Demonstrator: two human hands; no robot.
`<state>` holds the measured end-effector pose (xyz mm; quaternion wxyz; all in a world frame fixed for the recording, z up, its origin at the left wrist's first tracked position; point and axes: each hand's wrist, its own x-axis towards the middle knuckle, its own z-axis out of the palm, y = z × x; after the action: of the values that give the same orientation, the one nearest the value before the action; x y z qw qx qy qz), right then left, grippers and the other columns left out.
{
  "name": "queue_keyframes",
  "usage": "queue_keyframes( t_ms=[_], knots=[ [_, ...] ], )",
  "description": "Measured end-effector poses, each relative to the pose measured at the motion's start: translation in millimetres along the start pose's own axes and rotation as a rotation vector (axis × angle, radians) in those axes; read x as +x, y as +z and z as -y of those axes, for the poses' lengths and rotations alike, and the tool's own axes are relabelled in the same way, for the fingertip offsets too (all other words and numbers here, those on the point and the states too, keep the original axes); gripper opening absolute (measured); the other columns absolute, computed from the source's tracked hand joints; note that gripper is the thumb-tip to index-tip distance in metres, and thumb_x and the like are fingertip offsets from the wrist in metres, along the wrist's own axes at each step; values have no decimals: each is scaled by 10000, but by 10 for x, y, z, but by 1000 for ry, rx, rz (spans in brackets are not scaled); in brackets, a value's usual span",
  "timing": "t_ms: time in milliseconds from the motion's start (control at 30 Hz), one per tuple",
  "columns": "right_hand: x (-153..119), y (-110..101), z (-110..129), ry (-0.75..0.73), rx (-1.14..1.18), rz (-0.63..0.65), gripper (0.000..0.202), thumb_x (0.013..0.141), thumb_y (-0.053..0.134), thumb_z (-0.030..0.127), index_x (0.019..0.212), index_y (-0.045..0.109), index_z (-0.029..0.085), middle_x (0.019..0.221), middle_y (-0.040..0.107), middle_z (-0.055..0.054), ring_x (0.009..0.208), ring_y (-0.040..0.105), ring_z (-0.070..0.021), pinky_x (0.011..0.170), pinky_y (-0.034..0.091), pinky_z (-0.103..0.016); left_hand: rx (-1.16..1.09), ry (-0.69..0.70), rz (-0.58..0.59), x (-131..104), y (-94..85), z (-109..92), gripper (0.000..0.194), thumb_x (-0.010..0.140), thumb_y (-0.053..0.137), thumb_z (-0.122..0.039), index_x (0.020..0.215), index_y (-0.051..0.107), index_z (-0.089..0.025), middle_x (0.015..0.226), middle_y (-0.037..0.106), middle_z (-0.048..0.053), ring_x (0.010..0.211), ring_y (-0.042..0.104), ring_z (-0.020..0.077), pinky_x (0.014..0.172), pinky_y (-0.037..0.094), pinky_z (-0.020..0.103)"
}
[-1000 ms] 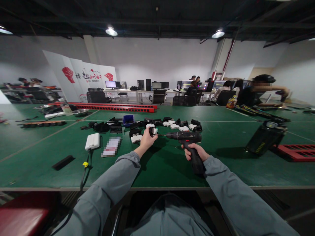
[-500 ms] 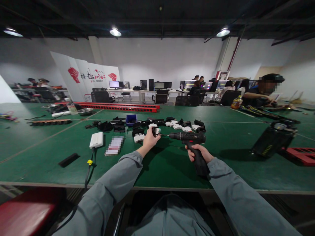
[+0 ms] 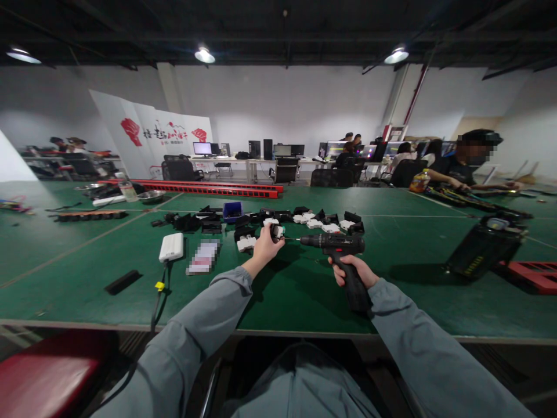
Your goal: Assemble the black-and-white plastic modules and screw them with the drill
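Head camera: the left hand [image 3: 266, 251] is pinching a black-and-white plastic part [image 3: 277, 231], seemingly unfinished, while the right hand [image 3: 357, 270] is gripping a cordless drill [image 3: 337, 242] pointing toward nine o'clock, loose white pieces [image 3: 314, 223] lying at twelve.

The drill [image 3: 343, 244] looks matt plastic, the tabletop [image 3: 300, 302] smooth, the red seat [image 3: 56, 363] glossy.

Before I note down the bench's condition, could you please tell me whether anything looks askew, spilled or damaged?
Nothing looks spilled or damaged. The black container on the right of the green table seems to lean, which looks odd, though wide-angle distortion may cause that.
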<state>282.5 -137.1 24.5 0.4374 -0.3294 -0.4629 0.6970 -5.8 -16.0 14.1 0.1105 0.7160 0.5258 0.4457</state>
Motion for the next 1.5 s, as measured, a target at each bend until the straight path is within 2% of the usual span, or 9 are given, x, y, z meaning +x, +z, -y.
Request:
queue_keyframes(
  t_ms=[400,1033,1133,1300,1400,1500],
  knots=[
    [-1,-6,3,5,4,13,257,788,504,338,964,524,152,536,504,31,457,543,-181,502,396,-303,11,-3,0,1,8,4,714,775,653,-404,1395,346,-227,1341,499,137,1136,586,281,898,478,352],
    [-17,12,19,-9,-35,-1,350,783,490,363,1034,565,130,557,497,31,481,547,-166,523,424,-310,88,-14,38,10,-77,-32,718,759,672,-428,1378,358,-244,1326,503,134,1090,607,285,835,496,350],
    [-27,49,41,-107,-79,-89,358,776,528,363,1044,576,130,560,521,26,485,566,-169,510,436,-305,72,-20,3,33,-77,-3,699,768,660,-443,1365,363,-236,1323,509,129,1140,579,270,878,484,346],
    [-16,56,80,-406,-261,-404,388,769,620,387,1066,587,140,601,579,11,504,585,-173,521,477,-321,80,11,1,41,-53,22,691,771,650,-439,1363,368,-222,1337,504,132,1161,567,275,908,478,358],
    [-19,-77,99,-583,-499,-596,389,785,626,427,1083,590,179,626,598,0,568,598,-195,618,519,-370,92,63,36,13,-44,-16,681,768,655,-412,1364,372,-244,1330,513,113,1131,586,273,887,492,355],
    [-45,-243,119,-662,-816,-792,278,774,642,435,935,637,210,682,635,-38,675,613,-226,761,519,-411,120,131,90,-27,-44,-68,679,769,653,-406,1371,372,-265,1336,507,103,1092,607,279,841,511,359]
  ],
)
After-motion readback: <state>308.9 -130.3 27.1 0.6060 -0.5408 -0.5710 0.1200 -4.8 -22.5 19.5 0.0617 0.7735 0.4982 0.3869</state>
